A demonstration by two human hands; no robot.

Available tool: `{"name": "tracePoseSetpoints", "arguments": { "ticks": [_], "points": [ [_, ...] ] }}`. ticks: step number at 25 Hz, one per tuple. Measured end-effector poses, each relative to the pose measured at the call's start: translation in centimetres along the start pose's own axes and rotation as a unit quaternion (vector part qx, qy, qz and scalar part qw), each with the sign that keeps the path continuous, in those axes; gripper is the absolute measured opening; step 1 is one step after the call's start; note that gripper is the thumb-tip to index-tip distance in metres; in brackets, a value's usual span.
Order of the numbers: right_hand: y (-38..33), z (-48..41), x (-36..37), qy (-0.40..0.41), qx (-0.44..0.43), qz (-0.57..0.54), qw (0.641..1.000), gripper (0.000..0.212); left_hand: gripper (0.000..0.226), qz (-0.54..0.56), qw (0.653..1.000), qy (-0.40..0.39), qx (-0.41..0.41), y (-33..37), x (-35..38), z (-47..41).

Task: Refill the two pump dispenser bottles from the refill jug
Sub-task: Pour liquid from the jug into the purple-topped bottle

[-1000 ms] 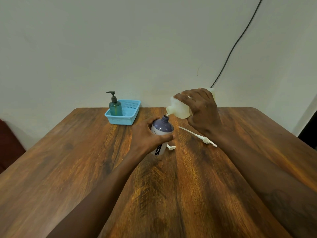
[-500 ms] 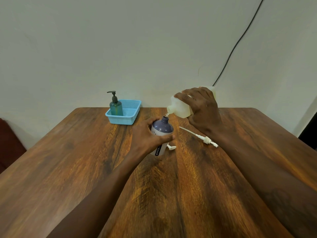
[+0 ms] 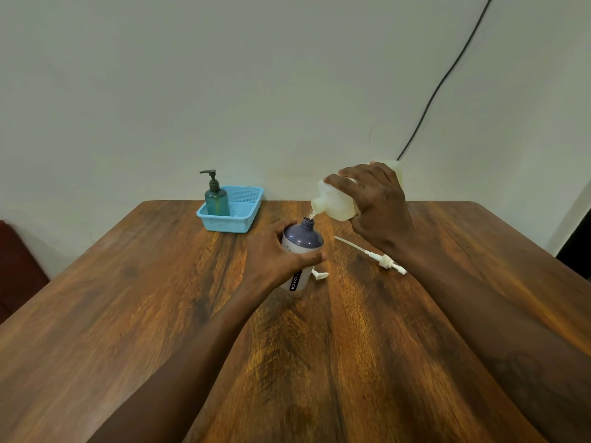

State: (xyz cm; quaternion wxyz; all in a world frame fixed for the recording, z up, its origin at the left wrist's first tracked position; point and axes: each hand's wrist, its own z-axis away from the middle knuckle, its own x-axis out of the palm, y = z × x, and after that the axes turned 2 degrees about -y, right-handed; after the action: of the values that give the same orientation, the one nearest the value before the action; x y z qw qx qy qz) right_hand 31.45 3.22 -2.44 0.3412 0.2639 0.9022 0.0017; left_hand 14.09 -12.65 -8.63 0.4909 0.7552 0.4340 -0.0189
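Observation:
A purple-shouldered white bottle (image 3: pixel 302 239) stands open-necked on the wooden table (image 3: pixel 319 346), and my left hand (image 3: pixel 275 254) grips its body. My right hand (image 3: pixel 379 207) holds the pale translucent refill jug (image 3: pixel 335 201) tilted, spout down over the bottle's neck, with a thin stream of clear liquid running in. The bottle's white pump head with its long tube (image 3: pixel 374 255) lies on the table to the right. A small white cap (image 3: pixel 319 275) lies beside the bottle's base. A teal pump bottle (image 3: pixel 216 199) with a dark pump stands in the blue basket (image 3: pixel 243 219).
The blue basket sits at the table's far edge, left of centre, against a plain wall. A black cable (image 3: pixel 441 84) runs down the wall behind the jug. A dark red seat (image 3: pixel 16 266) shows at the left edge.
Nothing has visibly moved apart from a slight shift of the camera; the jug stays tilted over the bottle and both hands keep their hold.

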Motion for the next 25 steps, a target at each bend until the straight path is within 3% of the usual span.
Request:
{"name": "tracePoseSetpoints", "arguments": {
  "ticks": [25],
  "points": [
    [0.17, -0.04, 0.16, 0.000, -0.019, 0.005, 1.000, 0.080, 0.067, -0.007, 1.000, -0.005, 0.003, 0.05, 0.03, 0.17]
  ]
}}
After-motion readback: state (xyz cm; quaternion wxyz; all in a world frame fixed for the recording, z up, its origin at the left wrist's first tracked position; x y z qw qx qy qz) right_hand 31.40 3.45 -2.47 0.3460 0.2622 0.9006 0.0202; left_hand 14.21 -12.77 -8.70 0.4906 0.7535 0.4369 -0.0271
